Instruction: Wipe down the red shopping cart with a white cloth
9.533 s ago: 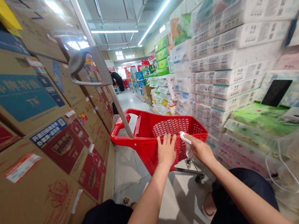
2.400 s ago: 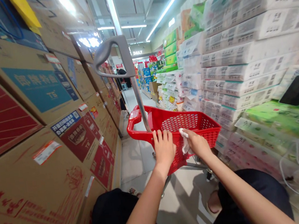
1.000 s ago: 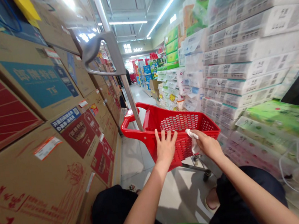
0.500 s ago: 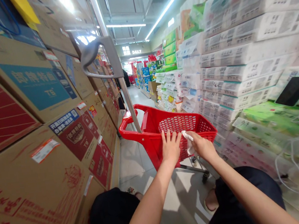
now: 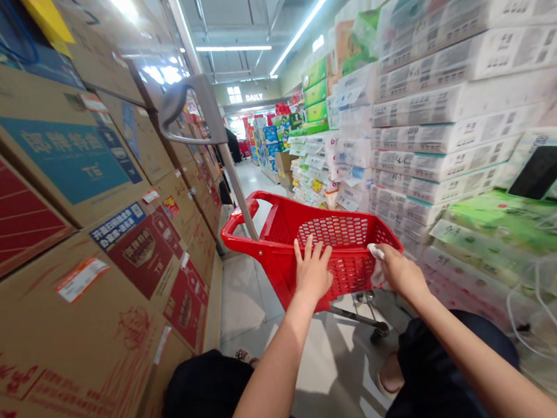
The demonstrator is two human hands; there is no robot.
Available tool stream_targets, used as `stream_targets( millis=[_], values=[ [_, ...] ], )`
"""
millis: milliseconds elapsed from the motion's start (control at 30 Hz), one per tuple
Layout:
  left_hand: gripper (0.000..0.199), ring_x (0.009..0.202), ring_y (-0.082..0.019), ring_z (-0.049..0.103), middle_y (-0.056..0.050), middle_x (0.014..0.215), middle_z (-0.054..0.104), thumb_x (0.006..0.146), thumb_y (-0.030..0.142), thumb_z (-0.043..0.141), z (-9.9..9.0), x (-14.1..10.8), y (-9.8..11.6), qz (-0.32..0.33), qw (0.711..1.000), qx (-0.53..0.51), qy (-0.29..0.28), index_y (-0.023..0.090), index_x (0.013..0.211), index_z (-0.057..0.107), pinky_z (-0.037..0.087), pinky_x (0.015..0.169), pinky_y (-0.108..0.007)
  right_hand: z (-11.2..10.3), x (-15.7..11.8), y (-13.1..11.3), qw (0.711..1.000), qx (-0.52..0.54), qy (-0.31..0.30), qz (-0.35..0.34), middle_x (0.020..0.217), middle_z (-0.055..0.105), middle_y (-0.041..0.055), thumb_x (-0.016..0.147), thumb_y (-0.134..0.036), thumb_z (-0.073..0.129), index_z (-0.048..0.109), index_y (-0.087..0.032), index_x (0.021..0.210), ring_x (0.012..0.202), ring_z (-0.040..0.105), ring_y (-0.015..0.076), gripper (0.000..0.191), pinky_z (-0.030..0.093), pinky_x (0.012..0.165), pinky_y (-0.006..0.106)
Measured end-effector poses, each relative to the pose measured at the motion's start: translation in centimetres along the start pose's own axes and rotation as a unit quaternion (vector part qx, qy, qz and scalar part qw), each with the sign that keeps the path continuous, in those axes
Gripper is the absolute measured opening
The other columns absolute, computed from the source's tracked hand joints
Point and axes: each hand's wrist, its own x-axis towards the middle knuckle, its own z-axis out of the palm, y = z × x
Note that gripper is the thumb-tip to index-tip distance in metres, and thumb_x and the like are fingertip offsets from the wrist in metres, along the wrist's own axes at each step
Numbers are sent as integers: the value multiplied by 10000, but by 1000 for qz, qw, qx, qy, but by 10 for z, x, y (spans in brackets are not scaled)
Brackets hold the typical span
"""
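Observation:
A red plastic shopping cart [image 5: 270, 273] with a perforated basket stands in front of me, its grey metal pole and handle [image 5: 214, 112] rising on the left. My left hand [image 5: 313, 269] is spread with fingers apart at the near side of the basket, holding nothing. Farther right, by the basket's right end, my right hand [image 5: 400, 267] is closed round a white cloth [image 5: 378, 271], part of which hangs down against the red side. Whether the left fingertips touch the rim is hard to tell.
Stacked cardboard boxes [image 5: 71, 152] line the left side. Piles of white tissue packs [image 5: 428, 108] rise on the right, with a black phone [image 5: 543, 171] on green packs [image 5: 505, 213]. A cart wheel [image 5: 379, 330] is near my right foot.
My right hand has moved right along the basket with the cloth. The left hand has shifted slightly left and up, fingers still spread. The handle sits a little differently.

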Motion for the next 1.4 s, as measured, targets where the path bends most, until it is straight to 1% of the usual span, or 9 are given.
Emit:
stream_targets(
  millis=[167,300,400,500,700,800,1033,1200,1400],
  values=[
    [587,1483,-394,292,-104,1494,525,839,343,655,7,4,18,-38,999,3,-18,239,1405,542,-8,1200,-754,1,-11,-51,998,-9,-14,-58,1371,635,113,1028,-271,352,518,-234,1370,875,729,199,382,506,661,278],
    [633,1540,-348,188,-94,1566,448,833,246,624,10,0,18,-16,1000,4,-19,220,1451,489,30,1229,-711,5,-14,-83,994,-12,-27,-104,1541,500,100,967,-158,402,398,-252,1507,950,732,198,549,536,674,275],
    [664,1565,-308,119,-91,1605,397,824,219,627,7,-7,7,13,1000,7,-19,220,1468,464,35,1243,-684,3,-17,-81,992,-18,-34,-124,1558,487,78,961,-155,398,375,-271,1530,974,733,204,581,548,653,275],
    [632,1569,-293,115,-112,1631,350,819,230,644,5,-12,-4,19,1000,6,-16,199,1433,497,31,1252,-664,-2,-25,-58,991,-26,-30,-126,1546,503,69,969,-174,393,371,-289,1534,1003,730,206,578,559,659,275],
    [567,1570,-295,121,-119,1636,339,829,259,629,4,-14,-10,7,999,-30,-16,189,1384,535,-41,1247,-671,-17,-48,-20,997,-39,-31,-54,1523,528,79,1021,-258,328,404,-291,1511,924,747,217,497,580,662,320],
    [514,1574,-298,104,-125,1633,341,829,279,630,5,-14,-5,-6,999,-45,-12,191,1331,567,-78,1236,-682,-18,-49,-33,996,-50,-33,-63,1537,507,104,1000,-212,343,429,-261,1494,943,743,229,504,592,698,343],
    [505,1577,-285,104,-112,1674,246,808,214,630,4,-17,-2,-10,998,-54,0,206,1308,562,-82,1247,-651,0,-31,-93,989,-25,-58,-137,1622,376,102,915,-81,365,304,-251,1589,1022,730,231,697,616,693,326],
    [469,1577,-259,111,-103,1682,224,815,184,606,2,-20,-17,9,997,-72,-5,207,1282,568,-116,1245,-623,-1,-40,-62,987,29,-25,-159,1585,448,67,935,-115,395,291,-324,1589,1100,707,216,694,614,746,304],
    [433,1573,-246,141,-84,1678,243,819,187,606,1,-20,-32,8,996,-87,-8,221,1250,586,-135,1244,-599,-12,-62,-11,997,34,-25,-65,1468,584,71,1022,-286,356,425,-306,1493,953,749,236,476,611,705,351]
  ],
)
